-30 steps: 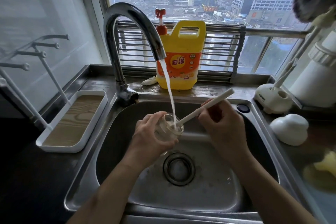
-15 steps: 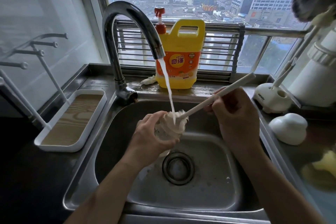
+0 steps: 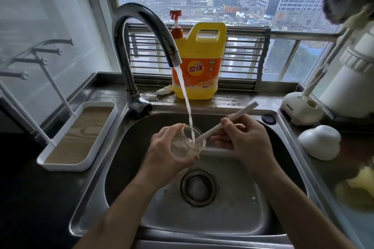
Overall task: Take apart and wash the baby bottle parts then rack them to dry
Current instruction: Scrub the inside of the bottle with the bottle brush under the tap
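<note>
1. Left hand [image 3: 162,153] wraps a clear baby bottle [image 3: 187,143] from the left side, fingers curled closed around its body, mouth tilted up toward the right.
2. Bottle sits in the air over the steel sink [image 3: 232,208], just above and behind the drain [image 3: 198,187].
3. Right hand [image 3: 245,141] pinches the white handle of a bottle brush [image 3: 226,120], fingers closed on it about mid-length; free end of the handle points up and right.
4. Brush head is down inside the bottle, seen only faintly through the clear wall.
5. Faucet [image 3: 141,46] is running; water stream [image 3: 185,97] falls straight into the bottle mouth beside the brush handle.
6. Yellow detergent jug [image 3: 199,62] with red pump stands on the ledge behind the sink, against the window grille.
7. White drying rack [image 3: 79,135] with a wood-look tray and upright pegs is on the counter left of the sink, nothing on the pegs in view.
8. White rounded item [image 3: 319,141] lies on the counter right of the sink; cannot tell what it is.
9. White brush stand [image 3: 301,107] sits behind it, near the sink corner.
</note>
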